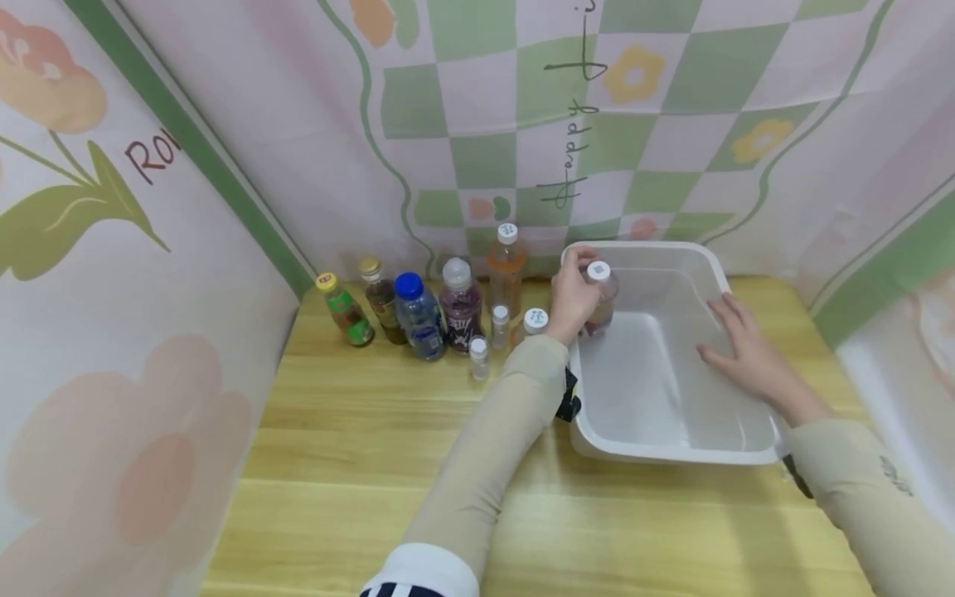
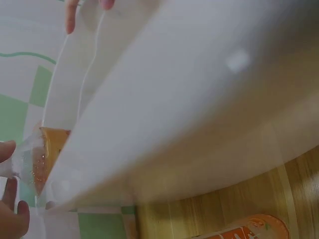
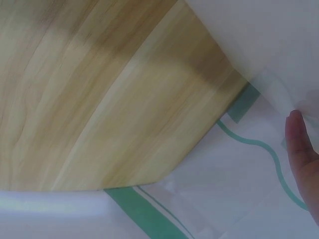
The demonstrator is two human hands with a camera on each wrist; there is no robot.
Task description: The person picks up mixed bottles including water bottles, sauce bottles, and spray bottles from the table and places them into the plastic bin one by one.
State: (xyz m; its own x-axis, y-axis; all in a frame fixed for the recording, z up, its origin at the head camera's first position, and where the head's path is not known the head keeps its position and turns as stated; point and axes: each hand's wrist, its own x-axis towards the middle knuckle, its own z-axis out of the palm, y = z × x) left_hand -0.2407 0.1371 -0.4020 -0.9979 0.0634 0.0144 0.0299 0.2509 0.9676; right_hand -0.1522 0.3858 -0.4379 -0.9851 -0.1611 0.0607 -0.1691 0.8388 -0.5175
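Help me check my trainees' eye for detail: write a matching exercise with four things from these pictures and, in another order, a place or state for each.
1. Left hand
2. Right hand
3. Blue-capped bottle
4. Green-labelled bottle

A. Leftmost of the bottles
B. At the right side of the white tub
C. Third bottle from the left
D. Gripping a white-capped bottle

Pairs: 1-D, 2-B, 3-C, 4-A

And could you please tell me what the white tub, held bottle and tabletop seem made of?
White tub: probably smooth plastic, slightly glossy, given rounded moulded corners and soft highlights. Held bottle: clear, shiny plastic or perhaps glass, as its shoulder is see-through. Tabletop: wood or wood-look laminate, satin sheen; grain shows.
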